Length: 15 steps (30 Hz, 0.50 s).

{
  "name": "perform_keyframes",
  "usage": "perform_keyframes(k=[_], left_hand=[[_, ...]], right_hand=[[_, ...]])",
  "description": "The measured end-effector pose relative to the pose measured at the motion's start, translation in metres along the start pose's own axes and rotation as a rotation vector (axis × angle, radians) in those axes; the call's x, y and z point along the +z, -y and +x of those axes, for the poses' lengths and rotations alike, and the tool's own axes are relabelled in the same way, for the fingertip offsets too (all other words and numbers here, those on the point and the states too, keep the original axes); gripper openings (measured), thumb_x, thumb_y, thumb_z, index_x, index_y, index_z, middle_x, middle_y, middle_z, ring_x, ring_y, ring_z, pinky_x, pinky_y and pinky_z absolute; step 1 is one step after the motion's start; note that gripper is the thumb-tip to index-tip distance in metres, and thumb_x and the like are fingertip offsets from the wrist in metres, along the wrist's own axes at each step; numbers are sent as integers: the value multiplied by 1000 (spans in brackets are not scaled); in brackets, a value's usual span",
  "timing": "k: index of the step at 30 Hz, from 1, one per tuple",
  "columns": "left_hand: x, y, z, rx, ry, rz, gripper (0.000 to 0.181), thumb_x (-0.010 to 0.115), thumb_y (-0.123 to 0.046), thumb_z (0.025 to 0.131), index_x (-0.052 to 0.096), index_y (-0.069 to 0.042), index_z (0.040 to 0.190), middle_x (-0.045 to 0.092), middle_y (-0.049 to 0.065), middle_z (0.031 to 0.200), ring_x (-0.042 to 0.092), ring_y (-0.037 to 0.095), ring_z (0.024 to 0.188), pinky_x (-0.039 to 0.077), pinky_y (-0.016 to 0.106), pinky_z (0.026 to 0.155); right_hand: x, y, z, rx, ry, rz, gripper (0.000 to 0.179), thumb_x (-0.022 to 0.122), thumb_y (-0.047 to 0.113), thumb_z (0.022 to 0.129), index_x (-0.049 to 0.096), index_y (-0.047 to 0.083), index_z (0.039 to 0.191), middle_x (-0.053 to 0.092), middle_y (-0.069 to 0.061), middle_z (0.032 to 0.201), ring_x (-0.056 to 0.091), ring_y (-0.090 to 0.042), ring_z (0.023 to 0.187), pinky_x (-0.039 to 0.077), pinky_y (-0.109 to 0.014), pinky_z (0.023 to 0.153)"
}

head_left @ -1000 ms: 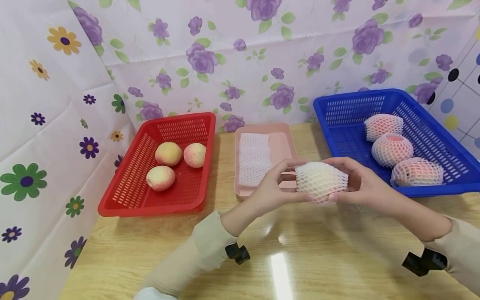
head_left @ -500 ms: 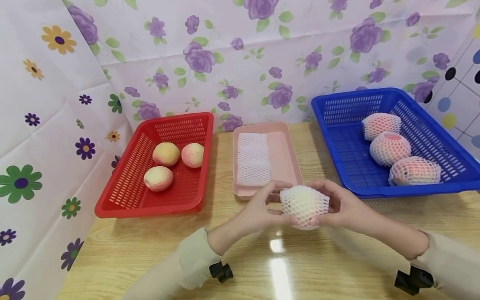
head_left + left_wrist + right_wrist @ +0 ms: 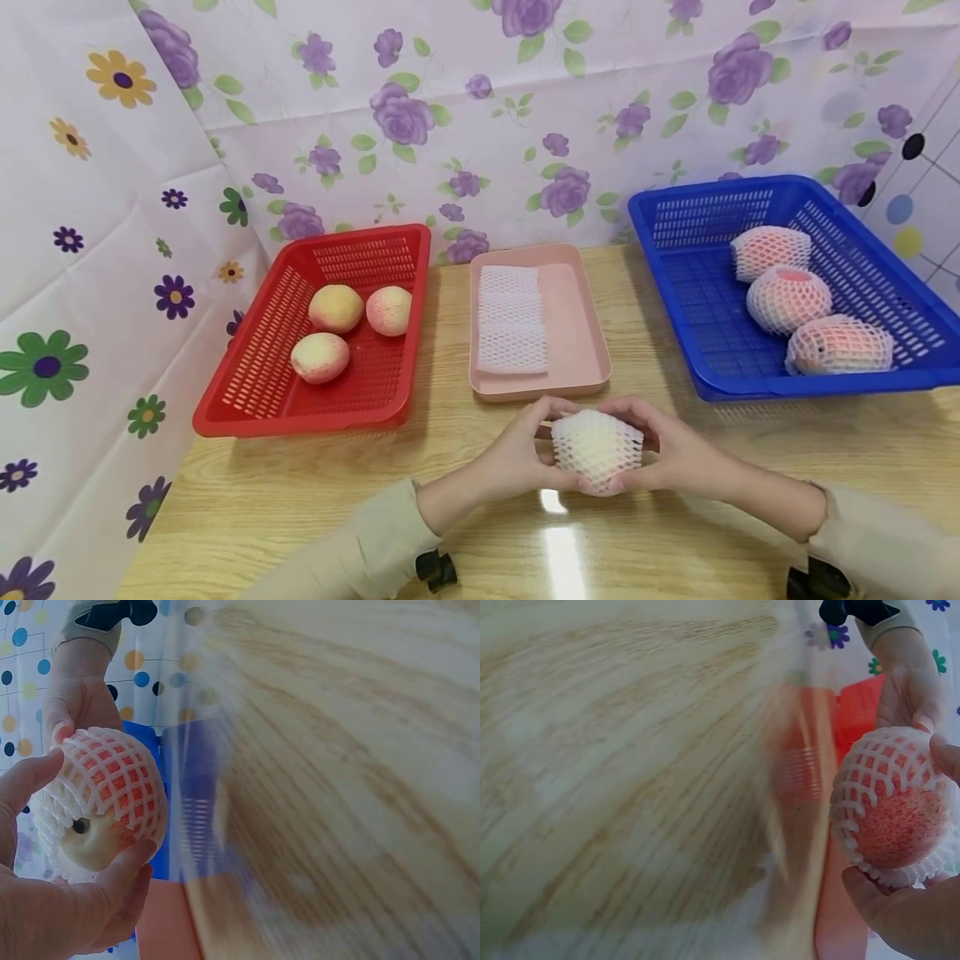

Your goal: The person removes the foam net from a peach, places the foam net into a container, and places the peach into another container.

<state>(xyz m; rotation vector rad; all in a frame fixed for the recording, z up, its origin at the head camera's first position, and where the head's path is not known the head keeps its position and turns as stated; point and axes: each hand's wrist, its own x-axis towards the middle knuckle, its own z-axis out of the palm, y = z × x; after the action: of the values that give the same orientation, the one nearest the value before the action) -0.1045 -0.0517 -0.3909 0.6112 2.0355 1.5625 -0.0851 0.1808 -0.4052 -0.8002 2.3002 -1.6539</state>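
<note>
Between my two hands, over the near part of the table, is a peach (image 3: 597,450) wrapped in a white foam net sleeve (image 3: 112,761). My left hand (image 3: 517,454) grips its left side, thumb in front and fingers behind. From the right, my right hand (image 3: 671,454) holds it the same way. In the left wrist view a dark stem spot shows at the sleeve's open end. The right wrist view shows bare speckled red skin (image 3: 900,829) at the other end.
A red basket (image 3: 300,421) with 3 bare peaches stands left. Behind my hands a pink tray (image 3: 573,333) carries flat foam nets (image 3: 512,321). The blue basket (image 3: 690,292) at right holds 3 netted peaches (image 3: 787,300). A flowered cloth (image 3: 480,133) hangs behind.
Both hands have carried the netted peach toward me and a little left, away from the front of the pink tray, which now shows whole. The grip looks the same.
</note>
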Motion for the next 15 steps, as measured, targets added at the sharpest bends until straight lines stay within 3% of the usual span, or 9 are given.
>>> perform_keyframes(k=[15], left_hand=[[5,9,1,-6,4,133,71,84,-1,66,47,-6,126,43,9,121,48,17,101,56,17,76]], right_hand=[[7,-12,-5,66,19,2,73,82,18,72,41,-3,129,54,-22,122,54,0,104,53,-23,83]])
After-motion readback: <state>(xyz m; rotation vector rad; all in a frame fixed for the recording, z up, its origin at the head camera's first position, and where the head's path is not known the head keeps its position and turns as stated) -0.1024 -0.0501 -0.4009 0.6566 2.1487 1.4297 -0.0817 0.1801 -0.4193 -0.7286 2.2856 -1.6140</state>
